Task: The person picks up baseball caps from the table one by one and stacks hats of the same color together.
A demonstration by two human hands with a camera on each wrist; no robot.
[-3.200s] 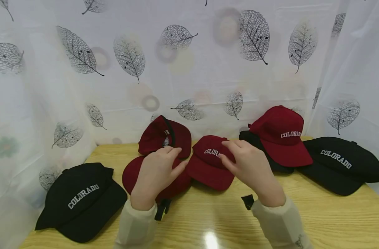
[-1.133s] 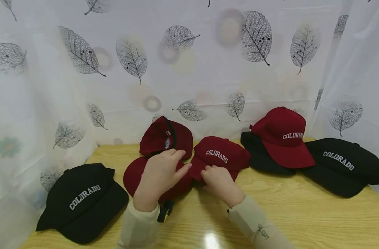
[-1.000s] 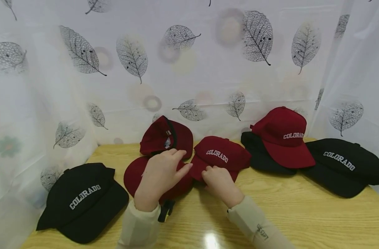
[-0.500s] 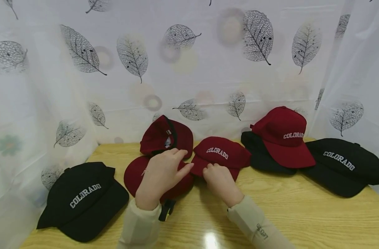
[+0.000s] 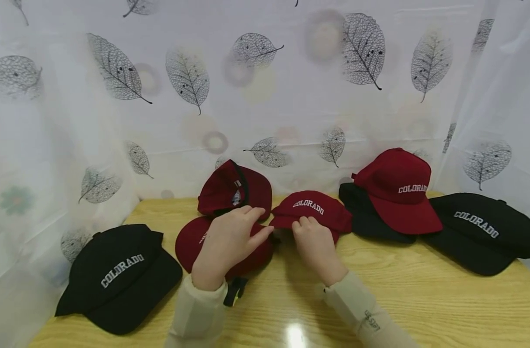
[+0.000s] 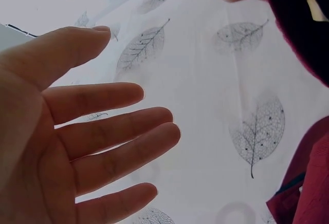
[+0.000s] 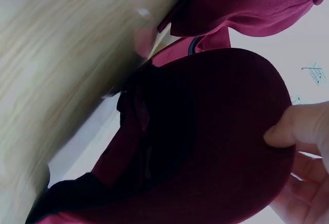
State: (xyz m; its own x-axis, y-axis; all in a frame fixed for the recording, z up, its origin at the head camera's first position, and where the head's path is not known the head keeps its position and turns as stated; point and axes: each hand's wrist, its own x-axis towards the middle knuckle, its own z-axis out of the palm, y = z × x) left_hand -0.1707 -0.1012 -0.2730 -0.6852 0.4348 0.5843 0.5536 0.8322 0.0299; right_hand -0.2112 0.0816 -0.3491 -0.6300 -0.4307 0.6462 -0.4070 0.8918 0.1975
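A dark red baseball cap point(image 5: 308, 205) with COLORADO in white letters sits mid-table. My right hand point(image 5: 317, 249) pinches the edge of its brim, which is tipped up at the front. The right wrist view shows the thumb on the brim's underside point(image 7: 226, 131) and the cap's dark inside. My left hand point(image 5: 226, 246) is held over another red cap point(image 5: 188, 246), partly hiding it. In the left wrist view the left hand's fingers point(image 6: 113, 131) are spread and relaxed with nothing in them. Behind it a third red cap point(image 5: 217, 191) lies tipped, its inside showing.
A black COLORADO cap point(image 5: 125, 275) lies at the left of the wooden table point(image 5: 443, 309). At the right, a red cap point(image 5: 400, 188) rests on a dark cap point(image 5: 362, 217), beside another black cap point(image 5: 478, 232). A leaf-print curtain point(image 5: 291, 111) encloses the back and sides.
My right hand has come down leftward from beside the middle red cap and taken hold of its brim. The brim has since lifted and moved slightly back. My left hand stays nearly in place.
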